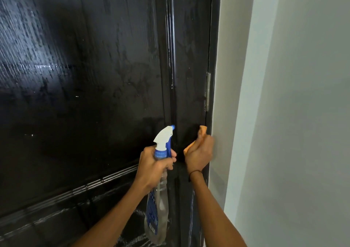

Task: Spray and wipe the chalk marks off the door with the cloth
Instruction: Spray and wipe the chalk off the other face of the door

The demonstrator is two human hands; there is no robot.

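While we face the black door [85, 95], its grained panel shines wet, and pale smears show low beside the spray bottle [158, 199]. Our left hand [153, 167] grips the bottle's neck, nozzle aimed at the door. Our right hand [199, 154] bunches the orange cloth [202, 130] against the door's hinge edge, below the hinge [208, 92]. A grey wall [293, 114] stands to the right.

The left hand [151, 165] grips a spray bottle [158, 193]. The right hand [199, 154] presses an orange cloth [201, 131] against the black door [85, 95].
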